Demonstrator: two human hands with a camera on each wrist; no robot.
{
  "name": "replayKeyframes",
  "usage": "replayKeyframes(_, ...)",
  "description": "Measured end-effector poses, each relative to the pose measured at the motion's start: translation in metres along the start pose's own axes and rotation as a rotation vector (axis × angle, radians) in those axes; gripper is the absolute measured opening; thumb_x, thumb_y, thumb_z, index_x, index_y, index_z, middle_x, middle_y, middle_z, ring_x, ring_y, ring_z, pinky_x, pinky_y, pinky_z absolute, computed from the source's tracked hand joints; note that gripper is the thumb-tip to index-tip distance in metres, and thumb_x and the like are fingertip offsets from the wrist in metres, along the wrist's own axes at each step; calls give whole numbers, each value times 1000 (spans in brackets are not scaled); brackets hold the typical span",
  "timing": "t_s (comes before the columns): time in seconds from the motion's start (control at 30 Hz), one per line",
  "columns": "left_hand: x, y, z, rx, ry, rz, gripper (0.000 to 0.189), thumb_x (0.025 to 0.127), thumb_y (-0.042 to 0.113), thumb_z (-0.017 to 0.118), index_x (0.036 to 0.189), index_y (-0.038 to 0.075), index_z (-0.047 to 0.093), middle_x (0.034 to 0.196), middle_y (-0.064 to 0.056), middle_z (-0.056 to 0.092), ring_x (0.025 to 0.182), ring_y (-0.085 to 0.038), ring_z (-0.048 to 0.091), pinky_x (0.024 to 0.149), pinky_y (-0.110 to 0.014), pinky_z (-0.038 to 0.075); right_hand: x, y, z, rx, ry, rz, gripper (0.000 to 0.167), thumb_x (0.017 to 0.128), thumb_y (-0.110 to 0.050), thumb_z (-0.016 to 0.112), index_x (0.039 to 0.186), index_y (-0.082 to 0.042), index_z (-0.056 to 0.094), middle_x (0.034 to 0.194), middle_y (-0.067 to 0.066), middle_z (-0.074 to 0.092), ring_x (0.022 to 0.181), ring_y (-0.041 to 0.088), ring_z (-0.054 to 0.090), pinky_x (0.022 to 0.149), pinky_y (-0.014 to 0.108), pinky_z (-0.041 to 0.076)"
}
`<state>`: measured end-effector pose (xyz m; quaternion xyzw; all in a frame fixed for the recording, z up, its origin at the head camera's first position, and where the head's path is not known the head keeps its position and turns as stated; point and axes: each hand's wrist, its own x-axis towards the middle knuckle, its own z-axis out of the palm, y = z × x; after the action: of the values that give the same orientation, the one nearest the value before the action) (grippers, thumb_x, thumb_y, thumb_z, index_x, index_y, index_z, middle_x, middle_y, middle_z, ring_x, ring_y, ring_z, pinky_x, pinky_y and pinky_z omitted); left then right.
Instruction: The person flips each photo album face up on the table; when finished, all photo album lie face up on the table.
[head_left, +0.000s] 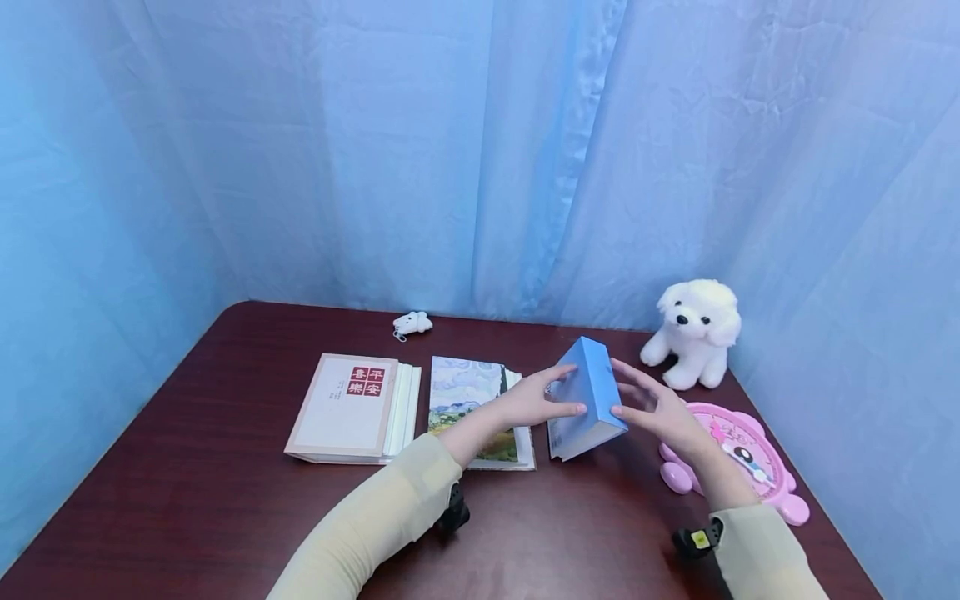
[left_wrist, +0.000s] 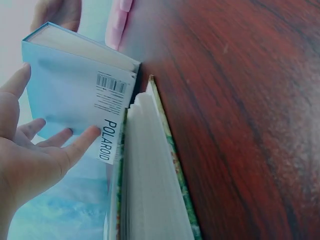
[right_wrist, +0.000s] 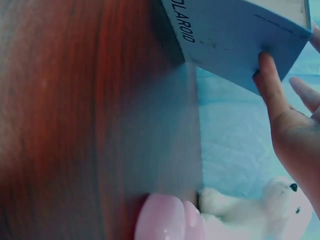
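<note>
A thick blue Polaroid album (head_left: 600,383) stands tilted on the table, its page edges facing the near side. My left hand (head_left: 528,402) touches its left cover with extended fingers. The barcode and POLAROID lettering on that cover show in the left wrist view, where the thumb and fingertips of the left hand (left_wrist: 37,157) lie against it. On the other side, my right hand (head_left: 667,417) touches the album with its fingers spread. In the right wrist view, one straight finger of the right hand (right_wrist: 295,125) presses the blue face (right_wrist: 225,40).
Left of the blue album lie a landscape-painted album (head_left: 465,383) and a white album with red squares (head_left: 337,417). A small white plush charm (head_left: 412,322) sits behind them. To the right are a white plush dog (head_left: 697,329) and a pink clock (head_left: 768,433).
</note>
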<state>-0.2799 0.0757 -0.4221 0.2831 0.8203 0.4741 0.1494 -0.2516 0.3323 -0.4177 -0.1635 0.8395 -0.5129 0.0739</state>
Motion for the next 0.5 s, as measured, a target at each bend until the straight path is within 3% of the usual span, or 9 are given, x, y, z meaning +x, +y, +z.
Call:
replayKeyframes(0.1,0,1,-1,-4,17,-22,74,88,47,61,150,25,27,148,-7,38,129,-25,47,96,-36,47,1,2,5,61,-17,-6,71,93,-16,60,152,-19,21,152,14,29,131,26,42,89,22,47)
replayKeyframes(0.23,-2,3,-1,-34,37,-50,74,88,52,58,150,28,25,149,-6,38,132,-26,43,99,-41,44,3,4,11,135,-40,21,69,94,-15,57,152,-20,21,153,17,25,124,15,48,86,28,51)
replayKeyframes(0.4,-4,5,-1,-132,53,-71,74,88,51,59,150,31,24,150,-6,35,131,-28,43,91,-40,49,6,1,19,244,-34,54,66,95,-16,56,151,-22,22,155,16,21,121,17,52,79,41,55)
replayKeyframes(0.5,-4,7,-1,-232,60,-75,73,88,48,61,149,34,25,150,-5,34,127,-28,46,84,-39,53,6,-3,24,281,-17,42,67,95,-15,56,152,-22,21,153,18,22,117,14,54,79,41,55)
